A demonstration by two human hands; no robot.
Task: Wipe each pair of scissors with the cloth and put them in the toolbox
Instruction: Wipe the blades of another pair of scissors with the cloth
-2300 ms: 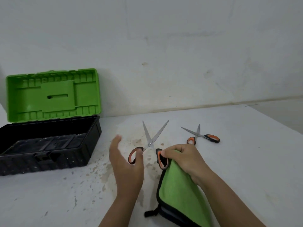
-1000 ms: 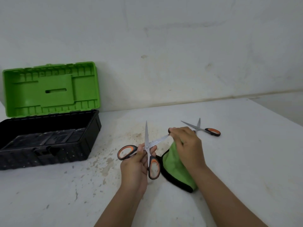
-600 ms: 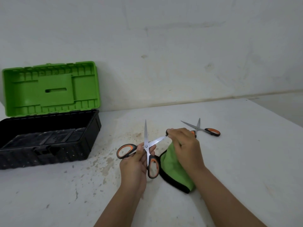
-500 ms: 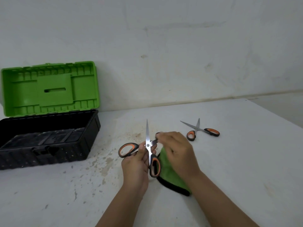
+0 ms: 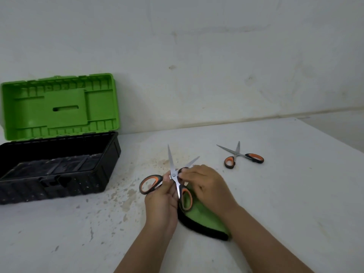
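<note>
My left hand (image 5: 161, 203) grips a large pair of scissors (image 5: 173, 175) with orange-and-black handles near the pivot, blades spread and pointing away from me. My right hand (image 5: 206, 186) holds a green cloth with black edging (image 5: 202, 219) and pinches it on the right blade close to the pivot. A smaller pair of scissors (image 5: 240, 156) lies open on the table to the right. The toolbox (image 5: 59, 170), black with a raised green lid (image 5: 59, 107), stands open at the left.
The white table (image 5: 295, 194) is stained and speckled around the hands and toolbox. A white wall (image 5: 197, 56) runs directly behind the table. The table's right edge slants away at the far right.
My right hand slid the cloth along the right blade from the tip down to the pivot. My left hand keeps its hold on the large scissors.
</note>
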